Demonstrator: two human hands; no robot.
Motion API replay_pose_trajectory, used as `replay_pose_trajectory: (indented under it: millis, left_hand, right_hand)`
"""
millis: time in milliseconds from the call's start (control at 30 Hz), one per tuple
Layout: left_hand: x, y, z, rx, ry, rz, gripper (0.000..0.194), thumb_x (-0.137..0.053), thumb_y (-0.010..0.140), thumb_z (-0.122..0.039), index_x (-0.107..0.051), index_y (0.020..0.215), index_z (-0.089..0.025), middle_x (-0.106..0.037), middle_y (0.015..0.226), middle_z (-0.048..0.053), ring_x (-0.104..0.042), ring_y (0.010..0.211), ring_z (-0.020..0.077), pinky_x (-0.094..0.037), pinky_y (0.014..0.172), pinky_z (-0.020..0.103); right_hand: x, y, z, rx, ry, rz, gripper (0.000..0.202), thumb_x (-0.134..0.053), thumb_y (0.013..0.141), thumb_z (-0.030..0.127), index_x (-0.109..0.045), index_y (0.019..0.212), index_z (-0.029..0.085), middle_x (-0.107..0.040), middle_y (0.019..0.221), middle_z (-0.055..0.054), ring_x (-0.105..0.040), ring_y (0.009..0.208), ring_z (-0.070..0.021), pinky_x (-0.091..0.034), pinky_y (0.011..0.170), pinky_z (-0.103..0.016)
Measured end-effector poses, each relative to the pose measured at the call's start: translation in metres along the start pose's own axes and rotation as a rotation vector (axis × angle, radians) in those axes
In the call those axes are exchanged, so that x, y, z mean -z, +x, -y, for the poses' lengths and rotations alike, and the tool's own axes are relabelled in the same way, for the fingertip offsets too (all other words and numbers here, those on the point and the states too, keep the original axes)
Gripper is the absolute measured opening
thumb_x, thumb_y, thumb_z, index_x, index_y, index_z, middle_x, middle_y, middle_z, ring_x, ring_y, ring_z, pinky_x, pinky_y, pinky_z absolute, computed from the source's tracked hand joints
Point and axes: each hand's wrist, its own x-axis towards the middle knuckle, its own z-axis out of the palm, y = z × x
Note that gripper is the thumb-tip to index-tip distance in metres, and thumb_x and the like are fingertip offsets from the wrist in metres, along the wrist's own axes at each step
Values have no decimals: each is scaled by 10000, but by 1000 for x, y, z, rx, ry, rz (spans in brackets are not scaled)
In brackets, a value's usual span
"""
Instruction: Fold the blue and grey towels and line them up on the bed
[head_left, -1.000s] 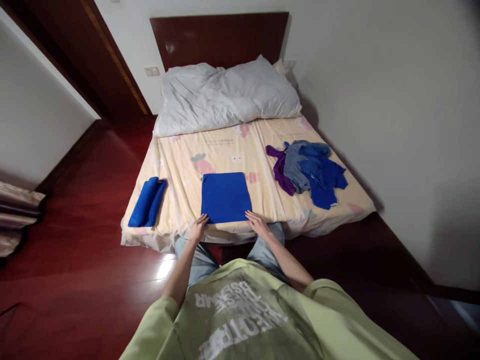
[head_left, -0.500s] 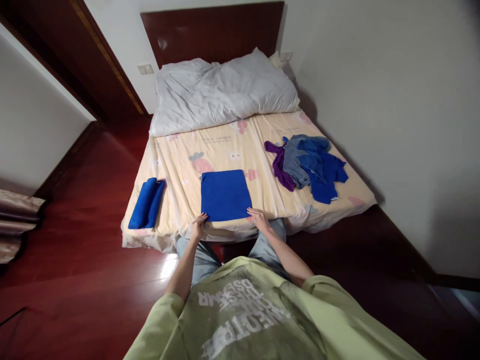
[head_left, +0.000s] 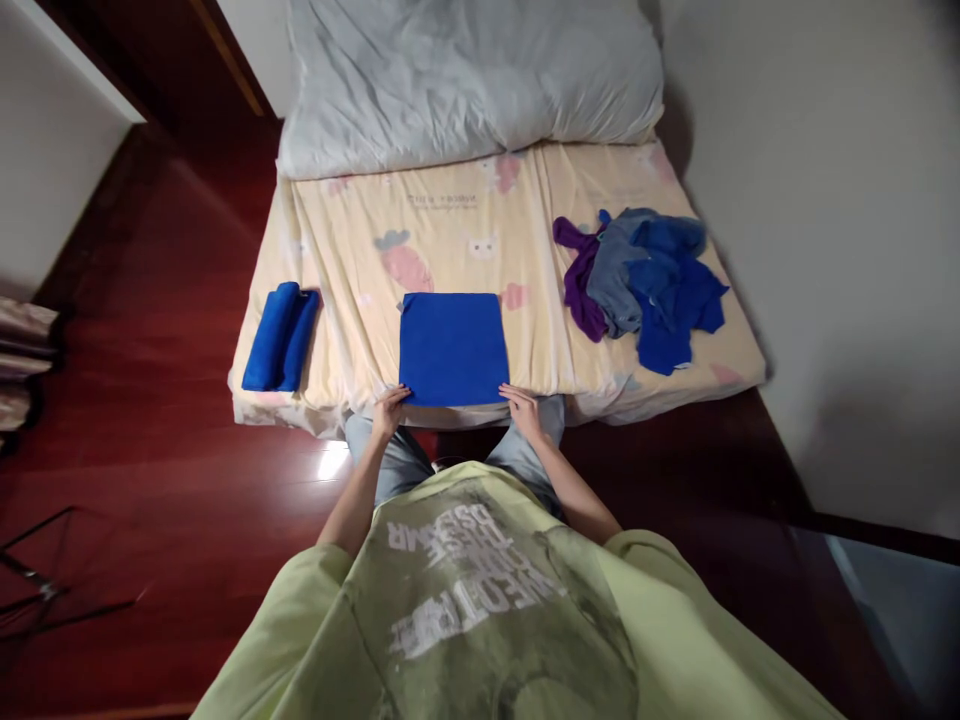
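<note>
A blue towel (head_left: 454, 348) lies flat and nearly square at the near edge of the bed. My left hand (head_left: 390, 410) pinches its near left corner between thumb and fingers. At the near right corner, my right hand (head_left: 523, 408) has the same kind of hold. Two rolled blue towels (head_left: 279, 338) rest side by side to the left. Over on the right is a loose heap of crumpled blue, grey-blue and purple cloths (head_left: 637, 275).
The bed (head_left: 345, 250) has a cream sheet printed with carrots and faces. A grey-white quilt (head_left: 465, 80) is bunched across its far end. Black stand legs (head_left: 45, 590) are on the dark red floor (head_left: 150, 480) at lower left. A wall borders the right side.
My view has tipped downward, so the headboard is out of sight and the stand legs show more. Both hands remain at the towel's near corners, and the towel still lies flat.
</note>
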Motion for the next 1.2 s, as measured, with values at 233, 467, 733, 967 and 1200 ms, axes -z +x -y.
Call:
replay_pose_trajectory:
  millis: [233,467,733,967,1200]
  left_hand:
    - [0,8,7,29,-94,-58,300,-531,899,-256,-743,1090,-165,-737,1233,145,-659,1226,281,-486,1132,481]
    - [2,18,3,165,-60,-16,263,-544,949,-311,-710,1088,-161,-753,1189,115,-673,1099,249,-537,982,390]
    - [0,37,-10,219,18,-127,264,-538,997,-327,-677,1100,-129,-756,1073,113,-657,961,212,-527,878,337]
    - [3,48,-5,258,61,-148,266,-541,986,-407,-709,986,-201,-747,929,62,-683,857,206,-523,818,331]
    - [2,50,-3,233,66,-161,298,-554,972,-425,-739,978,-191,-749,891,74,-699,824,202,-528,770,299]
  right_hand:
    - [2,11,-7,-153,88,-32,330,-523,882,234,-802,1059,227,-783,1159,-72,-724,1133,-252,-547,1075,-432]
    - [-7,20,-8,-299,101,-174,334,-563,890,396,-775,1028,179,-786,1066,-128,-728,970,-275,-591,905,-417]
    - [-10,47,-11,-357,64,-257,493,-541,915,585,-739,1021,147,-766,971,-153,-702,870,-275,-579,850,-416]
    - [-19,67,-26,-392,-10,-216,527,-471,934,656,-695,979,181,-743,924,-141,-676,850,-275,-559,855,-419]
    - [-20,73,-33,-359,5,-229,531,-489,918,664,-685,960,173,-733,880,-129,-663,794,-254,-551,800,-387]
